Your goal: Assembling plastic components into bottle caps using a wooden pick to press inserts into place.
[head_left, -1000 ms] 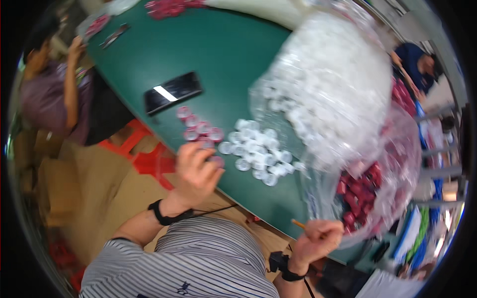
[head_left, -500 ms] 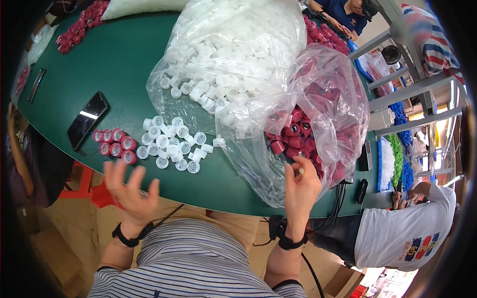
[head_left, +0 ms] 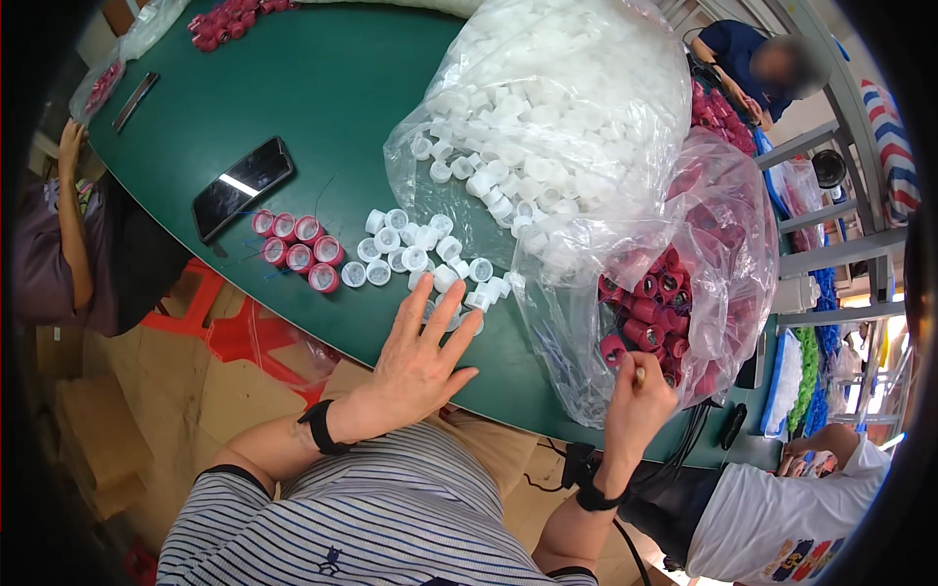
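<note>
Fingers spread left hand (head_left: 418, 363) by white caps (head_left: 422, 256), phone (head_left: 242, 187) beyond

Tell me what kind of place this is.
Most likely a small workshop for sorting or assembling bottle caps by hand. A green table holds a big clear bag of white caps, a bag of red caps and loose caps in rows, with other workers seated around.

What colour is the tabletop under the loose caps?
Dark green tabletop, clearest in the head view.

green table (head_left: 342, 88) bears caps (head_left: 410, 256), phone (head_left: 242, 186), seemingly two bags (head_left: 586, 146).
</note>
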Demonstrator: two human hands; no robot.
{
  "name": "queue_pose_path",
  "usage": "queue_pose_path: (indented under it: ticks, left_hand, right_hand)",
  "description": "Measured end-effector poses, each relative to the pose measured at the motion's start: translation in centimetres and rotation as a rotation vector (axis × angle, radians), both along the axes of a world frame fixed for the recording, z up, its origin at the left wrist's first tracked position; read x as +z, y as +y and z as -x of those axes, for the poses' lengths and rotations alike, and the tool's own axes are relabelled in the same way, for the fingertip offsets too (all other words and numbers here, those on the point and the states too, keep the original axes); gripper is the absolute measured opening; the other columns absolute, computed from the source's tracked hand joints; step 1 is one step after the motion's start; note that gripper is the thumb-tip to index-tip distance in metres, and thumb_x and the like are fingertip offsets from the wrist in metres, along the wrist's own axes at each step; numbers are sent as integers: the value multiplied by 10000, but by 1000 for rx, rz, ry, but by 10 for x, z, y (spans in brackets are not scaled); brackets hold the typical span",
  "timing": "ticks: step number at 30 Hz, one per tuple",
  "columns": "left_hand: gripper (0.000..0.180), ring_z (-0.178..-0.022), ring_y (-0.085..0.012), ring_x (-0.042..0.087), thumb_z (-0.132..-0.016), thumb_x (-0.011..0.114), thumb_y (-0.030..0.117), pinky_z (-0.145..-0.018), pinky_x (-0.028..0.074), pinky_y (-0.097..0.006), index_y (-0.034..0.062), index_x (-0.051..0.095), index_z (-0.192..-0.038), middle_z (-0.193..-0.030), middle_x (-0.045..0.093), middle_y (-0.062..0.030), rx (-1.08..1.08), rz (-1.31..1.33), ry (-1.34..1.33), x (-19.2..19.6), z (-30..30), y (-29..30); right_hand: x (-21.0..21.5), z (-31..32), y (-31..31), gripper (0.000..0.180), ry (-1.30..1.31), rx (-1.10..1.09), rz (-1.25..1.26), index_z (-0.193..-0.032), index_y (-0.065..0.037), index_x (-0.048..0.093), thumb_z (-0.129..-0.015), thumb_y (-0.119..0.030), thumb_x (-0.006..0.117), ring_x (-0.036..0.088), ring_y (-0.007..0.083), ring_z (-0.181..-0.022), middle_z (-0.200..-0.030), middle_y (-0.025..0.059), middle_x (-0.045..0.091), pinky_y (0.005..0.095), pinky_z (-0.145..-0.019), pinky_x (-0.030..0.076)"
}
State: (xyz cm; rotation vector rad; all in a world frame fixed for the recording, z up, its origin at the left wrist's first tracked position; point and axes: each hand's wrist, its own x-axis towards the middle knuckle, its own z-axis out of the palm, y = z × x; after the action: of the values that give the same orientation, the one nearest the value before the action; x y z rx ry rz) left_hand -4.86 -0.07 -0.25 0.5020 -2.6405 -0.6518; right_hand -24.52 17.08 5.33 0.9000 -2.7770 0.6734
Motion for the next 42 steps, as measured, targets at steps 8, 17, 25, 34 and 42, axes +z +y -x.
queue_pose_path:
  ticks: [8,17,25,34,42]
  left_hand:
    - [624,-1303,-466,380,-705,814,174,-1012,400,-540,33,579,-1266,-1418,413,-216,60,146,116,8,-1,7]
    - [265,-743,-286,670,-747,714,2,-614,542,-343,-18,676,-1008,-959,633,-125,-174,-508,277,7,38,24]
    - [88,-671,-143,674,-863,668,-3,-572,520,-263,-31,710,-935,-822,679,-102,-50,-828,298,3,36,26]
    - [60,-647,-98,638,-864,682,-1,-555,500,-233,-47,690,-901,-786,662,-88,37,-832,334,10,29,18]
    - [55,-664,-85,636,-891,652,-10,-549,495,-214,-53,685,-903,-846,676,-77,-14,-997,363,13,25,18]
  right_hand:
    - [21,-46,-5,38,-329,243,92,-831,-16,644,-841,-23,680,626,244,-562,-698,132,640,337,-512,472]
    - [11,-58,-23,112,-333,406,101,-911,-49,662,-813,-37,716,592,221,-536,-727,92,661,318,-486,439]
    - [-5,-66,-21,423,-565,309,221,-1134,-19,622,-737,35,760,617,147,-678,-1104,96,642,250,-550,483]
    - [-23,-70,-24,374,-419,386,183,-1092,-17,630,-744,18,763,674,259,-770,-1062,129,647,310,-588,545]
    - [-7,-66,-4,245,-491,211,162,-1013,-16,662,-783,32,728,622,222,-652,-863,107,674,304,-575,487]
